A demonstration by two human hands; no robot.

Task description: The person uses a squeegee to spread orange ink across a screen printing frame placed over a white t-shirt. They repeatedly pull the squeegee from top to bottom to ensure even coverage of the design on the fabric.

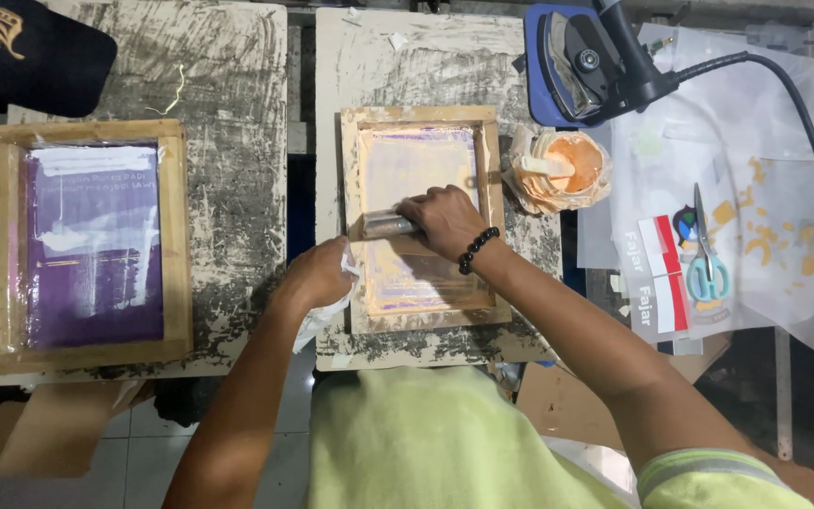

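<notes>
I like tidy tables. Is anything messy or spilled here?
Yes. The cup beside the wooden frame is smeared with orange paint, inside and over its rim. Orange blotches also stain the white paper by the scissors.

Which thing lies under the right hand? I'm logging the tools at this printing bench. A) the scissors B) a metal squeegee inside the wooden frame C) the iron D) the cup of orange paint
B: the right hand grips the metal squeegee inside the middle wooden frame, while the scissors, iron and paint cup sit untouched to the side.
</notes>
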